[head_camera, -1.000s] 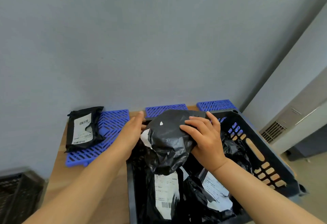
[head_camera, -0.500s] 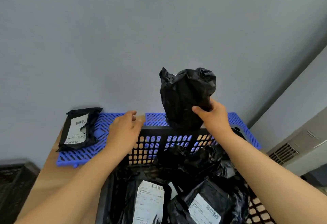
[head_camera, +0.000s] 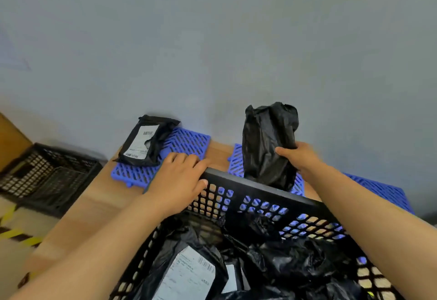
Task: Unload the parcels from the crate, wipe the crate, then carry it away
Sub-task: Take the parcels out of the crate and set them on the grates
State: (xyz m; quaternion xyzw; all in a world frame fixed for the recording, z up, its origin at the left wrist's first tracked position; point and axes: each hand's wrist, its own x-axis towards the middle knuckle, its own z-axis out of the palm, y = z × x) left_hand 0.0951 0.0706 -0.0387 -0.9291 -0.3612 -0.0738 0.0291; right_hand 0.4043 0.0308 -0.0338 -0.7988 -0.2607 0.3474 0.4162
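Observation:
A black plastic crate (head_camera: 260,193) stands on the wooden table in front of me, filled with several black parcels; one labelled parcel (head_camera: 186,273) lies at its near left. My right hand (head_camera: 300,157) grips a black bagged parcel (head_camera: 267,143), held upright just beyond the crate's far rim over a blue mat (head_camera: 236,160). My left hand (head_camera: 182,176) rests on the crate's far left corner, fingers over the rim. Another black parcel (head_camera: 146,141) with a white label lies on the left blue mat (head_camera: 186,143).
A grey wall runs close behind the table. A second black crate (head_camera: 47,174) sits on the floor to the left, next to a cardboard box (head_camera: 11,138). More blue mat (head_camera: 383,190) shows at the right. Bare table wood (head_camera: 94,205) lies left of the crate.
My right hand lifted the black parcel out of the crate and has carried it past the far rim, lowering it toward the blue mat. My left hand moved onto the crate's corner.

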